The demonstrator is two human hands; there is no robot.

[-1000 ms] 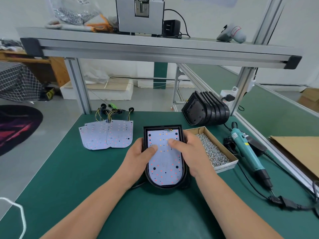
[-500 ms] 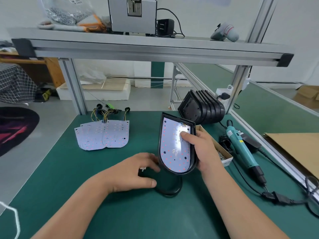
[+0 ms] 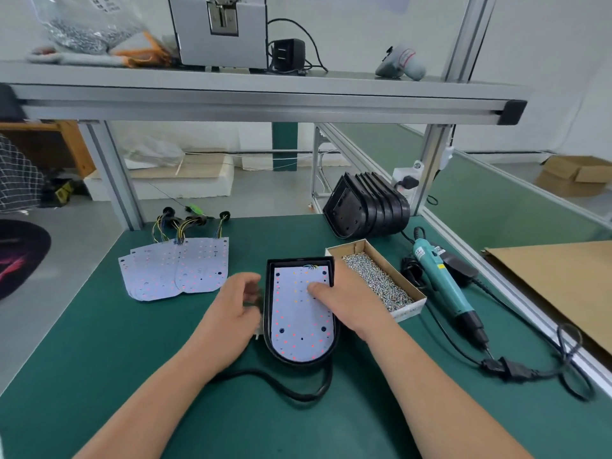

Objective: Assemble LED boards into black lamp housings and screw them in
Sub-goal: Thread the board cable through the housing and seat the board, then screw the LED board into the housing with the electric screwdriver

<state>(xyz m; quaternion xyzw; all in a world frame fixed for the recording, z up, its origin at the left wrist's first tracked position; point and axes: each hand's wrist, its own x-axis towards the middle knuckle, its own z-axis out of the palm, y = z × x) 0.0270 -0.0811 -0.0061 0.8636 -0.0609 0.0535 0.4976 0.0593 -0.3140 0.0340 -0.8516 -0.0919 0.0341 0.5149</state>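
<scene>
Head-worn wide view, forward and down, close over bench [image 3: 109, 366]

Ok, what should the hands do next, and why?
Probably the right hand should take a screw from the box of screws while the left hand steadies the black housing: the LED board lies flat inside, and its screw holes look empty.

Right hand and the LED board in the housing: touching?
Touching. The head view shows the right hand with its thumb flat on the LED board, inside the black housing.
</scene>
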